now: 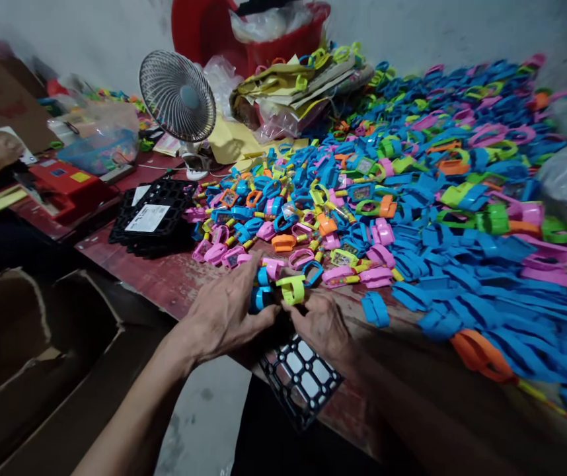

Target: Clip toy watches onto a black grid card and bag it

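My left hand (226,311) curls around blue toy watches (260,297), its thumb reaching toward the middle. My right hand (324,325) has its fingers bent against a yellow-green toy watch (292,289). Under and in front of both hands, a black grid tray (303,380) slants over the table's front edge. White shows through several of its openings. The tray's upper part is hidden by the hands and shadow. Pink and blue toy watches lie just beyond my fingertips, and a single blue one (375,309) rests to the right.
A large heap of colourful toy watches (462,198) spreads over the red table (129,271). At left are stacked black grid trays (152,215), a fan (178,99), and a red machine (68,188). Another person's hand (3,149) holds a white card. Open cardboard boxes (75,330) stand below.
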### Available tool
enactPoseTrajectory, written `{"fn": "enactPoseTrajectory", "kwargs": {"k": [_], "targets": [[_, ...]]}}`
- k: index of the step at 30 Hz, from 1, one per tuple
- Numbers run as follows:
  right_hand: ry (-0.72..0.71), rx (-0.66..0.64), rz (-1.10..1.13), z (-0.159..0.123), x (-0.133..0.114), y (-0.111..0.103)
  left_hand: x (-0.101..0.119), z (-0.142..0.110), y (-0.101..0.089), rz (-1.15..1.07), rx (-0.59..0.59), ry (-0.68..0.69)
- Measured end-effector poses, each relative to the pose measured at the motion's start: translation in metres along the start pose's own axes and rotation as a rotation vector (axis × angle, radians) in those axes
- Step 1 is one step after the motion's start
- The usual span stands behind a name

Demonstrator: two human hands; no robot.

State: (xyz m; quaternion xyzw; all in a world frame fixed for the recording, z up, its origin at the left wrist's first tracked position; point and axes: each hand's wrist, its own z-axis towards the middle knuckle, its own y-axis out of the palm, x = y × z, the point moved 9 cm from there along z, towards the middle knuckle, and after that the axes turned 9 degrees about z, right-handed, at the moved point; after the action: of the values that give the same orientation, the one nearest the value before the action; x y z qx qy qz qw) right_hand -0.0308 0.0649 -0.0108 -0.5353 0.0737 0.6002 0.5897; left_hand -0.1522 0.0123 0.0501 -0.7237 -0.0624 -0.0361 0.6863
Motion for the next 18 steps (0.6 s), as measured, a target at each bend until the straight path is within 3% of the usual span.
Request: {"fn": "enactPoseTrajectory", "kwargs": {"k": [5,12,16,18], "targets": [[-0.113,-0.010,-0.052,-0.005,-0.011,0.006,0.001,0.000,0.000,-0.011,0.007,-0.002],[0.000,-0.100,-0.112,0.000,-0.005,0.013,0.002,0.000,-0.005,-0.085,-0.045,0.030],[-0.053,-0.070,-0.147,0.000,-0.009,0.013,0.005,0.001,-0.012,-0.170,-0.049,0.078],[-0.069,-0.070,-0.158,0.000,-0.011,0.014,0.006,0.006,-0.021,-0.128,0.005,0.087]]}}
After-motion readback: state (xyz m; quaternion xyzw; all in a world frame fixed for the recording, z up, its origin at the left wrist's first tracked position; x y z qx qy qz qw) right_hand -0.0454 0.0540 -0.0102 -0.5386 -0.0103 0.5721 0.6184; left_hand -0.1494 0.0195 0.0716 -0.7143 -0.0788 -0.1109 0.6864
